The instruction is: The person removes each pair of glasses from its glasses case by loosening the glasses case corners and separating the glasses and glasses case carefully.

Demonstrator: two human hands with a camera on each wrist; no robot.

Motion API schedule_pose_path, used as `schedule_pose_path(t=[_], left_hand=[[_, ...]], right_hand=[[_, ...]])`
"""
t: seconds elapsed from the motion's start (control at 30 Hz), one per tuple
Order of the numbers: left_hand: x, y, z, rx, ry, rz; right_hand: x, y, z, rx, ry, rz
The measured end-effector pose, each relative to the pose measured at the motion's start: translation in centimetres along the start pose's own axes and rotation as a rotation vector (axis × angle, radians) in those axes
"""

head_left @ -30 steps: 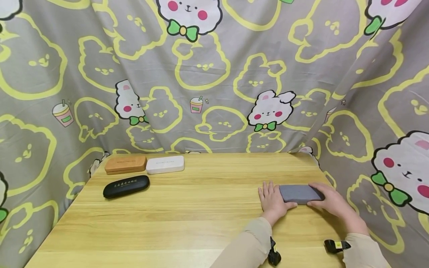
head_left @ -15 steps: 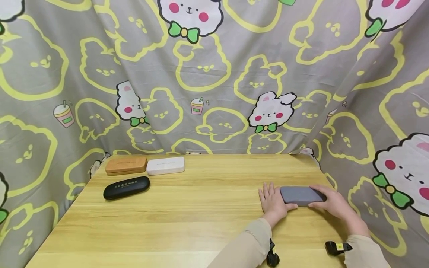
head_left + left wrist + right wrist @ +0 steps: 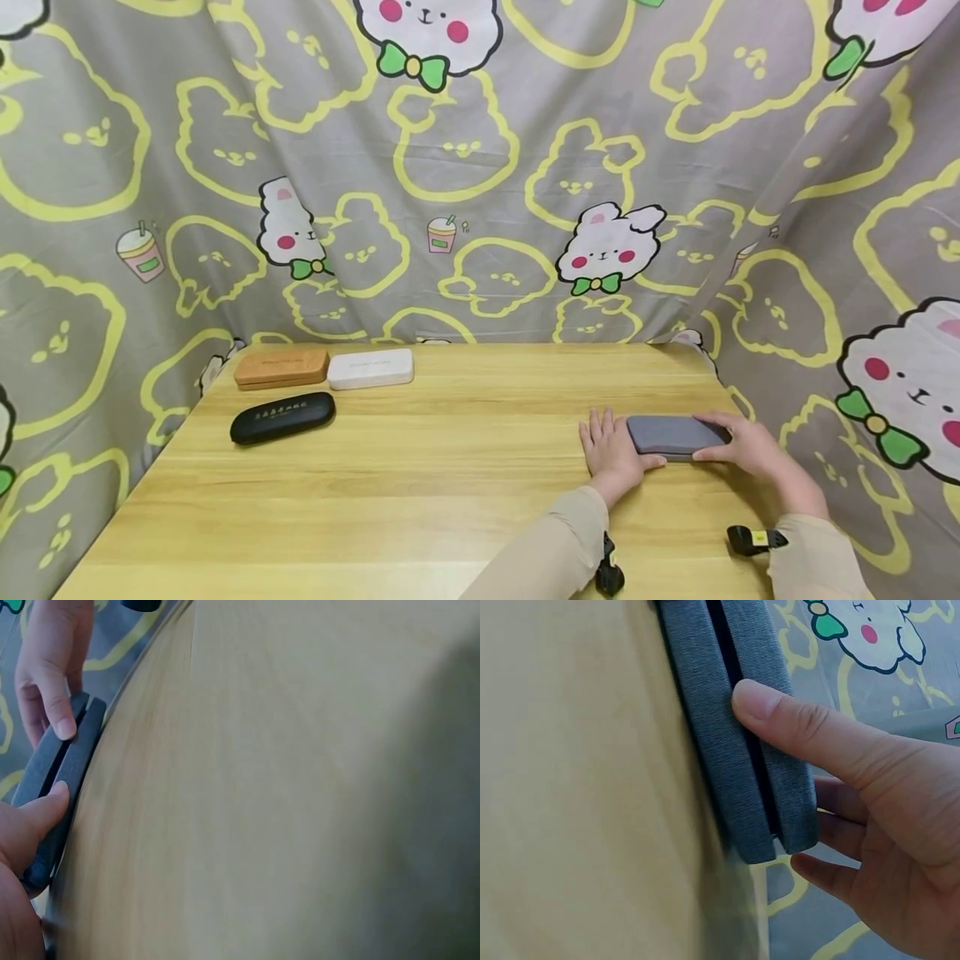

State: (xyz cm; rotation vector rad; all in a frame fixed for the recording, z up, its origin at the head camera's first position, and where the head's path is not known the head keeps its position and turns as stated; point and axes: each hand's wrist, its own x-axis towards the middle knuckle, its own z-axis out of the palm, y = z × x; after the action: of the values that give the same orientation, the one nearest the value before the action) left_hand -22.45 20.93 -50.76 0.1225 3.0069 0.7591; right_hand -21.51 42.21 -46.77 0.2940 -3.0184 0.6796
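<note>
A grey fabric-covered glasses case [image 3: 671, 435] lies on the right part of the table. Its lid stands slightly raised, and a dark gap runs along the front seam in both wrist views. My right hand [image 3: 752, 455] grips the lid at its right end, with the thumb [image 3: 761, 701] at the seam and the fingers round the back. My left hand [image 3: 613, 454] rests against the case's left end. Its fingers lie straight and spread on the table, while the thumb [image 3: 46, 810] presses the lower half's front. The inside of the case is hidden.
At the back left of the wooden table [image 3: 450, 467] lie an orange-brown case [image 3: 281, 368], a white case [image 3: 371, 369] and a black case with gold lettering [image 3: 282, 417]. A patterned curtain [image 3: 480, 183] hangs close behind and on both sides.
The grey case's lid has come up a little, and a gap now shows along its front. My right hand has shifted slightly with it; the left hand has stayed in place.
</note>
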Motion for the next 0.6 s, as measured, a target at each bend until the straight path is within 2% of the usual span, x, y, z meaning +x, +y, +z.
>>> schedule_pose_path(t=[0.17,0.43,0.6], left_hand=[[0.1,0.0,-0.1,0.004,0.0,-0.005],[0.2,0.0,0.1,-0.013,0.008,-0.016],[0.2,0.1,0.0,-0.023,-0.002,-0.023]], right_hand=[[0.6,0.0,-0.7,-0.026,-0.043,0.0],[1.4,-0.2,-2.0,-0.036,-0.159,0.029],[2.0,0.1,-2.4,-0.047,-0.189,-0.013]])
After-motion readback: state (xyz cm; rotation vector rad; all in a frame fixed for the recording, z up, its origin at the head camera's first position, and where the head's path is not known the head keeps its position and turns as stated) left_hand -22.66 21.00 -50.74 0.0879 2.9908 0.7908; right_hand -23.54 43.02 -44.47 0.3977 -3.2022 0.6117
